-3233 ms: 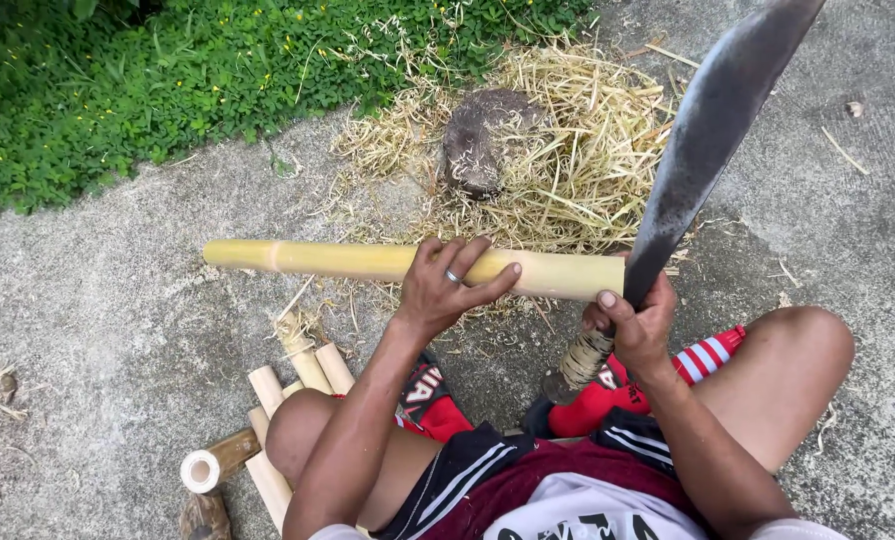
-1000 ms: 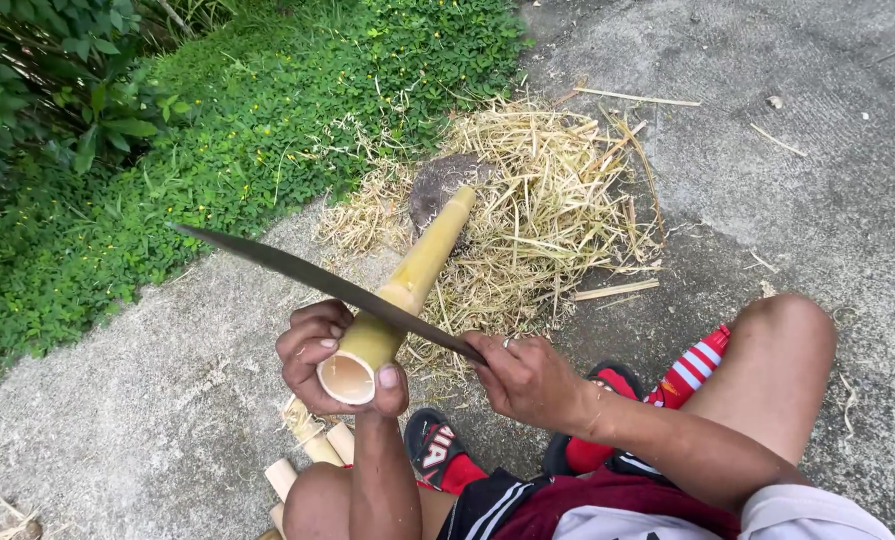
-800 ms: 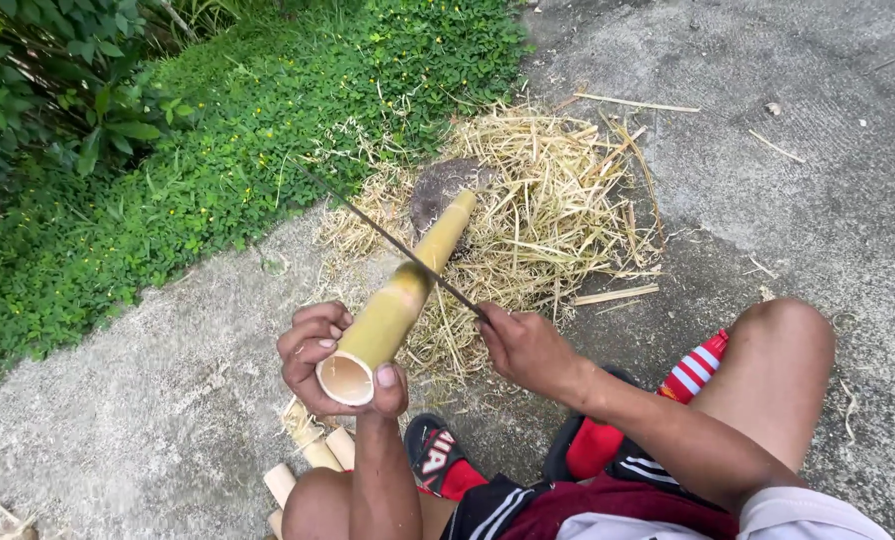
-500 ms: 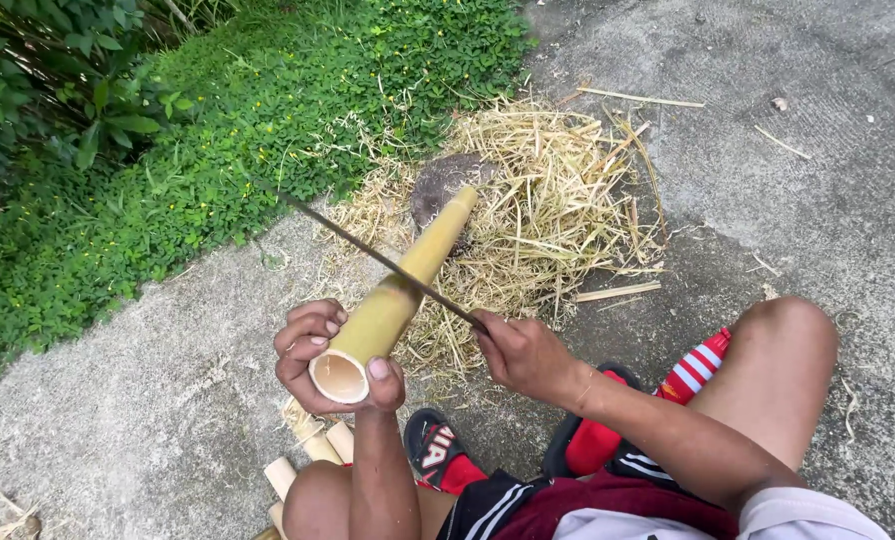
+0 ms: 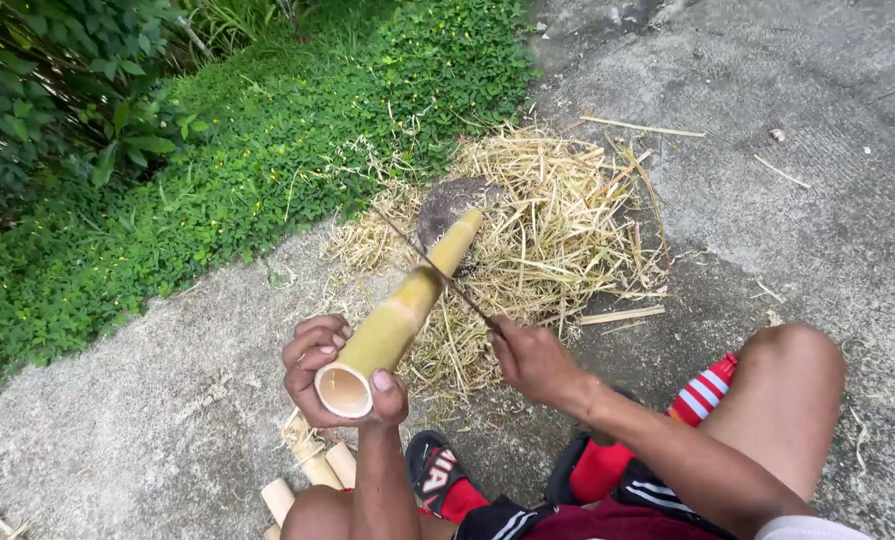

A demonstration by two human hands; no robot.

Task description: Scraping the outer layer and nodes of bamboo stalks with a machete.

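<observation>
Cut bamboo pieces (image 5: 312,478) lie on the concrete ground (image 5: 117,400). The left hand (image 5: 327,365) has its fingers wrapped around the hollow near end of a bamboo pole (image 5: 402,310), whose far end rests on a stone (image 5: 447,205) amid straw (image 5: 557,220). The right hand (image 5: 532,360) grips a knife (image 5: 437,270), its blade lying edge-on across the pole.

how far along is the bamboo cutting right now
Already done, it seems: several short cut bamboo pieces lie by the person's knee, and shavings and straw litter the concrete. In hand: the left hand grips the hollow near end of a bamboo pole, its far end propped on a dark block, while the right hand holds a long blade edge-on against the pole's middle. Left: the pole looks whole, no cut visible.
</observation>
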